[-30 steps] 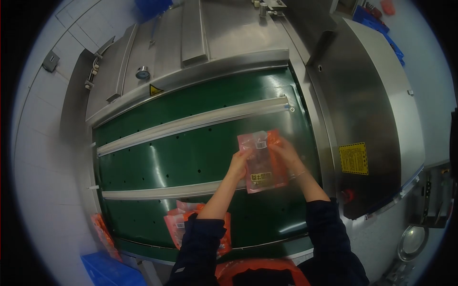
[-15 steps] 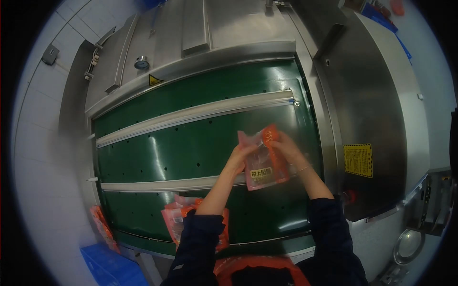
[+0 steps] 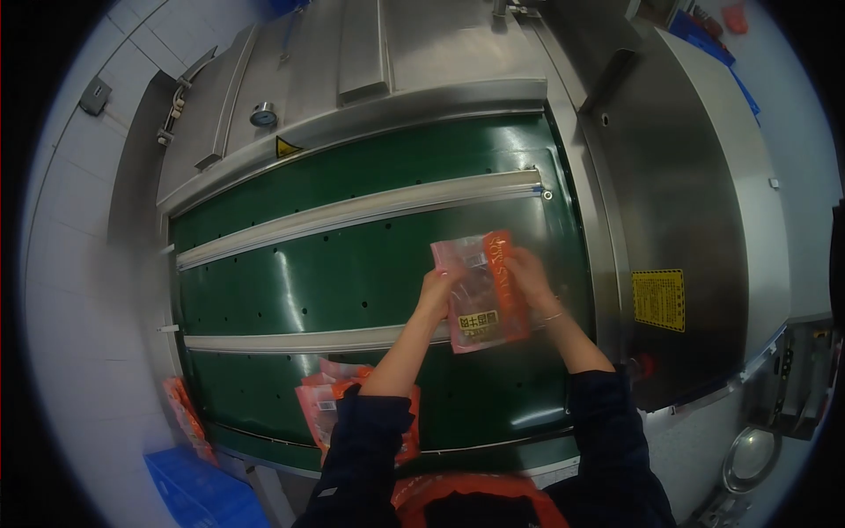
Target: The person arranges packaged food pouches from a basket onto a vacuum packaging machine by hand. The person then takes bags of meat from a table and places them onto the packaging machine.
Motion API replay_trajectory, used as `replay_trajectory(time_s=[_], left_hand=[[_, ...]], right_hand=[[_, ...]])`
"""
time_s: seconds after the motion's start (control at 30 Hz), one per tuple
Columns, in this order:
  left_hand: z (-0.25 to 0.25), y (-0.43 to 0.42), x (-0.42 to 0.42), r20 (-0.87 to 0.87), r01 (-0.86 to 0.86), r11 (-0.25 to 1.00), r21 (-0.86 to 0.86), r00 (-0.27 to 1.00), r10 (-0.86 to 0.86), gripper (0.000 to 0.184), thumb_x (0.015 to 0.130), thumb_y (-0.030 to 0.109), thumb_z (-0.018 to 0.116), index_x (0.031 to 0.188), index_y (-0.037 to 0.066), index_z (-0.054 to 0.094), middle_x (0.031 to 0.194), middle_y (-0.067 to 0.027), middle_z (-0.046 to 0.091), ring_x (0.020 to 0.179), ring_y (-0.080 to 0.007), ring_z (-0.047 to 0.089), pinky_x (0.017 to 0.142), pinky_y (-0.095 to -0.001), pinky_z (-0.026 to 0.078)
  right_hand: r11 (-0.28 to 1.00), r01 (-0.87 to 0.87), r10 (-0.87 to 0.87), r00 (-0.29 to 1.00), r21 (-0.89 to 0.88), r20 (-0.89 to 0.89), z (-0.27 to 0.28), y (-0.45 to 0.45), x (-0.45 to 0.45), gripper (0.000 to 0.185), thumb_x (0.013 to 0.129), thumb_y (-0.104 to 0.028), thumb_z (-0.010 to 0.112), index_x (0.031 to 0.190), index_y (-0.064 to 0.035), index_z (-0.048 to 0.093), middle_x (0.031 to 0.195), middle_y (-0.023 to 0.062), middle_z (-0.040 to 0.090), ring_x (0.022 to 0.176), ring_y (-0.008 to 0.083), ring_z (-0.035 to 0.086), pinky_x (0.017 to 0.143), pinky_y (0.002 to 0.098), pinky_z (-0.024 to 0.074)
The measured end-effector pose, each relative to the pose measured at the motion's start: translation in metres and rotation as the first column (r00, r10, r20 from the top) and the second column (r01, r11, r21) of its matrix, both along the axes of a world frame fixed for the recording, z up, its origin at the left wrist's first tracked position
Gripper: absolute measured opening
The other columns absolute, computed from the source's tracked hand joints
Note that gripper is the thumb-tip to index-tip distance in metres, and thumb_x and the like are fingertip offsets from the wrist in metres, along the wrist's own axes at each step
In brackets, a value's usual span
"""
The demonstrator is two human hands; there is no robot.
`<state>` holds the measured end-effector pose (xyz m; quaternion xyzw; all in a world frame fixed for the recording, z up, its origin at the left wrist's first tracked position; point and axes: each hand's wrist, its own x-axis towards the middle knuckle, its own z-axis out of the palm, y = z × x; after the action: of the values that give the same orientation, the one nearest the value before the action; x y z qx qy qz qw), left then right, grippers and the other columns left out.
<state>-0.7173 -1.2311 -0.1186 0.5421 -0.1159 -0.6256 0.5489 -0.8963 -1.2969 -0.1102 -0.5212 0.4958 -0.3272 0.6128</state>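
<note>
A clear and red plastic pouch [image 3: 476, 295] with a yellow label is held over the right part of the green machine bed [image 3: 334, 295]. My left hand [image 3: 437, 295] grips its left edge, and my right hand [image 3: 530, 280] grips its right edge near the top. The pouch crosses above the right end of the lower metal bar [image 3: 299, 341]. More red pouches [image 3: 319, 407] lie at the bed's front edge, partly hidden by my left sleeve.
Across the bed's rear runs an upper metal bar [image 3: 370, 209]. Behind stands a steel housing with a gauge [image 3: 263, 114]. Another red packet [image 3: 189, 422] sits at the left front corner above a blue crate [image 3: 204, 493]. A steel panel with a yellow label [image 3: 658, 300] is at right.
The pouch's top, folded and tilted half a second ago, is now spread flatter, showing more of its red printed strip. Both hands stay on its sides. The camera view has shifted slightly.
</note>
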Motion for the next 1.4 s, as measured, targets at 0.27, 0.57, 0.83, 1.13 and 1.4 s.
replay_trajectory(time_s=[0.27, 0.57, 0.83, 1.13, 1.4], left_hand=[[-0.006, -0.031, -0.006, 0.127, -0.076, 0.997, 0.0, 0.989, 0.076, 0.017, 0.076, 0.007, 0.063, 0.09, 0.001, 0.058, 0.081, -0.0058, 0.061, 0.071, -0.0157, 0.059, 0.063, -0.0279, 0.049], [-0.007, -0.039, 0.013, 0.041, -0.111, 0.988, 0.106, 0.993, 0.107, 0.017, 0.08, 0.01, 0.056, 0.091, -0.002, 0.056, 0.079, -0.0092, 0.06, 0.064, -0.0189, 0.059, 0.052, -0.0274, 0.049], [-0.045, -0.104, 0.012, 0.323, -0.217, 0.97, 0.11, 0.931, 0.171, 0.016, 0.073, 0.007, 0.058, 0.085, -0.002, 0.063, 0.073, -0.0097, 0.063, 0.061, -0.0164, 0.058, 0.053, -0.029, 0.047], [-0.04, -0.12, 0.007, 0.484, -0.22, 0.972, 0.077, 0.861, 0.157, 0.015, 0.069, 0.008, 0.06, 0.079, -0.002, 0.066, 0.071, -0.0097, 0.064, 0.062, -0.015, 0.059, 0.055, -0.0272, 0.046], [-0.017, -0.107, 0.032, 0.811, 0.176, 0.983, 0.057, 0.566, -0.148, 0.023, 0.079, 0.018, 0.061, 0.085, -0.004, 0.06, 0.068, -0.0094, 0.061, 0.056, -0.0134, 0.058, 0.046, -0.025, 0.044]], right_hand=[[0.857, 0.069, -0.274, 0.9, -0.511, -0.338, -0.006, -0.034, 0.009, 0.022, 0.081, -0.02, 0.056, 0.075, 0.0009, 0.057, 0.067, 0.018, 0.058, 0.065, 0.0309, 0.059, 0.056, 0.0355, 0.0436], [0.927, -0.199, -0.066, 0.75, -0.319, -0.658, -0.014, -0.116, 0.021, 0.036, 0.081, -0.034, 0.051, 0.077, -0.0008, 0.064, 0.079, 0.0214, 0.06, 0.077, 0.0387, 0.057, 0.07, 0.0434, 0.0457], [0.824, 0.093, -0.372, 0.833, -0.559, -0.409, 0.016, -0.091, 0.004, 0.016, 0.078, -0.016, 0.057, 0.079, -0.0004, 0.056, 0.074, 0.0181, 0.06, 0.071, 0.0343, 0.059, 0.062, 0.0403, 0.0452], [0.786, 0.119, -0.375, 0.871, -0.607, -0.316, -0.008, -0.105, -0.001, 0.011, 0.074, -0.006, 0.059, 0.082, 0.0006, 0.054, 0.076, 0.0173, 0.06, 0.072, 0.0315, 0.059, 0.064, 0.0364, 0.0456], [0.685, 0.013, -0.464, 0.779, -0.729, -0.421, 0.023, -0.08, -0.002, 0.012, 0.078, -0.007, 0.056, 0.085, 0.002, 0.053, 0.08, 0.0166, 0.059, 0.072, 0.0329, 0.057, 0.065, 0.0386, 0.0452]])
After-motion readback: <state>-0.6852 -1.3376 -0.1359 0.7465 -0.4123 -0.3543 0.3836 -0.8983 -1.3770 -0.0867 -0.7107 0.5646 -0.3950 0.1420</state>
